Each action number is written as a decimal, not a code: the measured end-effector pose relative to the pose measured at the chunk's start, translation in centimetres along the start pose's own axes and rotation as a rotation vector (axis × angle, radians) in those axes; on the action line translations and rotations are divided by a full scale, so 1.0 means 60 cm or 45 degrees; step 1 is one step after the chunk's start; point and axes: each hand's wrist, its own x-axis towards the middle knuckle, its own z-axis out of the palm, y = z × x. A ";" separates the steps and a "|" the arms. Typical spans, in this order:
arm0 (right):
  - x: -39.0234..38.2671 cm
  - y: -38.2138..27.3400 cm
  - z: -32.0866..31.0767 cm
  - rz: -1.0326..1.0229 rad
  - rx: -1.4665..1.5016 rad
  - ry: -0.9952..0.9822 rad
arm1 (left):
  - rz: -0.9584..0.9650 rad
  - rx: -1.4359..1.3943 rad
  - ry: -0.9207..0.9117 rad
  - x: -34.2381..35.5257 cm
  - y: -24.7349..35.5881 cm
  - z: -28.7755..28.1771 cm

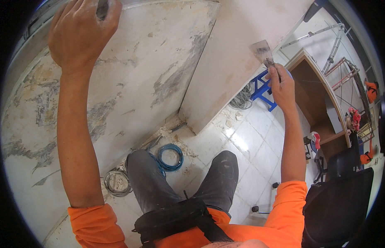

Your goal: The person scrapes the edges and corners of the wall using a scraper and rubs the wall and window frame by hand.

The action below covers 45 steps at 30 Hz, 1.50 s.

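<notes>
My right hand (282,89) is closed round the handle of a putty knife (262,48). Its broad, stained blade lies against or just in front of the pale wall face (238,37) on the right, close to that face's outer edge. High at the upper left, my left hand (82,35) is closed near the top of the patchy wall (138,78). Something dark grey shows between its thumb and fingers; most of it is hidden, so its kind cannot be made out. Grey and brown patches mark this wall where the surface has come away.
A blue hose coil (171,158) and a grey cable coil (118,182) lie by my legs. Crumbled debris (173,124) lines the wall's foot. To the right are a blue stool (262,89), a wooden cabinet (308,82), black chairs (337,206), a ladder (334,49) and people in orange (371,91).
</notes>
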 end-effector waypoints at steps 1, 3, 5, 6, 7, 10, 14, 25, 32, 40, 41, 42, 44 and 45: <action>0.001 0.003 0.000 -0.062 -0.059 0.010 | 0.033 0.076 -0.049 0.002 -0.001 -0.003; 0.003 -0.007 0.001 -0.073 -0.106 0.016 | 0.067 0.156 -0.095 -0.004 -0.020 -0.001; 0.005 -0.012 0.002 -0.085 -0.147 0.020 | 0.060 0.513 -0.228 -0.021 -0.054 0.011; 0.006 -0.013 0.002 -0.113 -0.225 0.053 | 0.061 0.515 -0.228 -0.023 -0.058 0.012; 0.007 -0.013 0.002 -0.142 -0.303 0.087 | 0.072 0.528 -0.234 -0.024 -0.060 0.011; 0.004 -0.006 0.002 -0.230 -0.569 0.157 | 0.097 0.365 -0.175 -0.004 -0.018 -0.005; 0.004 -0.010 -0.001 -0.336 -0.557 0.372 | 0.120 0.176 -0.072 0.003 -0.012 -0.005; -0.034 -0.027 -0.010 -0.030 -0.286 0.122 | 0.007 -0.520 0.208 -0.023 -0.036 0.061; -0.022 -0.018 -0.016 -0.193 -0.333 0.099 | 0.103 0.191 -0.087 0.004 -0.008 -0.012; -0.009 -0.019 -0.019 -0.246 -0.404 0.089 | 0.100 0.147 -0.058 0.003 -0.011 -0.005; -0.009 -0.020 -0.019 -0.247 -0.402 0.090 | 0.104 0.158 -0.064 0.003 -0.012 -0.006; -0.008 -0.020 -0.020 -0.240 -0.440 0.104 | 0.104 0.160 -0.064 0.003 -0.012 -0.006; -0.005 -0.021 -0.024 -0.233 -0.479 0.119 | 0.116 0.164 -0.062 0.002 -0.011 -0.006; -0.002 -0.021 -0.028 -0.224 -0.494 0.116 | 0.115 0.162 -0.062 0.002 -0.011 -0.005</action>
